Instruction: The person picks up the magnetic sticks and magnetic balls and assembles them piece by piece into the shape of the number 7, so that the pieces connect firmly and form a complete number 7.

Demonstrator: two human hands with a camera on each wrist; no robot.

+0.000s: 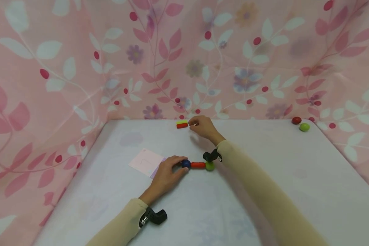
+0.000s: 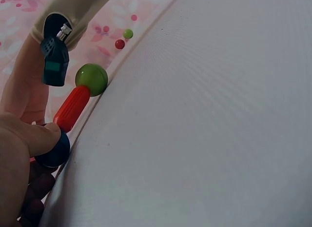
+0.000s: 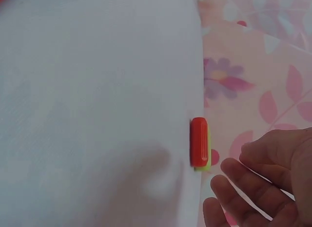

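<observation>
Between its thumb and fingers my left hand point(image 1: 167, 172) pinches a blue ball point(image 1: 186, 164). A red rod point(image 1: 198, 165) joins this ball to a green ball point(image 1: 209, 166) on its right. In the left wrist view the thumb presses on the blue ball point(image 2: 56, 150) where the red rod point(image 2: 72, 108) begins. Over at the far edge, my right hand point(image 1: 204, 127) has loosely bent fingers with nothing between them. Just left of its fingertips lies another red rod point(image 1: 182, 125), with a yellow-green rod point(image 1: 181, 122) right behind it.
Partly behind my left hand, a pink card point(image 1: 146, 161) lies flat on the white table point(image 1: 279, 191). A dark red ball point(image 1: 296, 120) and a light green ball point(image 1: 304, 127) sit at the far right corner. Pink floral cloth point(image 1: 178, 61) rises along the back and sides.
</observation>
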